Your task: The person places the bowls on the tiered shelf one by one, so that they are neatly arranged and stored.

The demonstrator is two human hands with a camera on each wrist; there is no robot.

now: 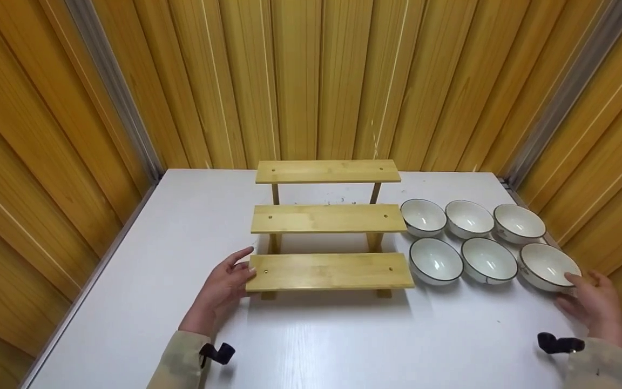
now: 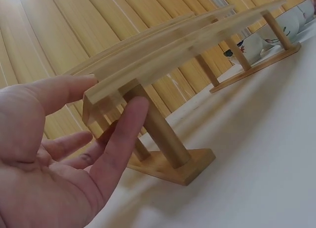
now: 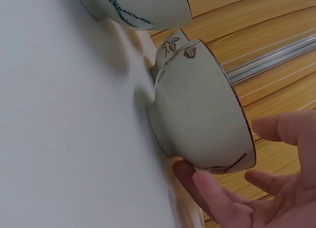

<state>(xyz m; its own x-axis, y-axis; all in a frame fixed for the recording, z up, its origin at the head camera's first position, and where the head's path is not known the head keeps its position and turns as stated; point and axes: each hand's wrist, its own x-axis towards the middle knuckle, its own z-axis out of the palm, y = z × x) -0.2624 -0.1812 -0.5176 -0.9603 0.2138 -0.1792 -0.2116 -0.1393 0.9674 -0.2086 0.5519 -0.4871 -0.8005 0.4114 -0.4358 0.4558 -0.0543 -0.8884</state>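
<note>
A three-step wooden display rack (image 1: 330, 272) stands on the white table. My left hand (image 1: 223, 287) holds the left end of its lowest shelf; in the left wrist view the thumb lies at the shelf's top edge, with fingers below by the front post (image 2: 160, 132). My right hand (image 1: 594, 300) grips the front right bowl (image 1: 548, 263), a white one with a dark rim. Seen from the right wrist, its thumb is at the rim and its fingertips (image 3: 210, 186) are under the bowl's side near the foot. This bowl stays upright on the table.
Several similar white bowls (image 1: 435, 260) stand in two rows right of the rack, the nearest close beside its shelf ends. Yellow wood-grain panels (image 1: 316, 81) enclose the white table (image 1: 143, 259) at the back and both sides.
</note>
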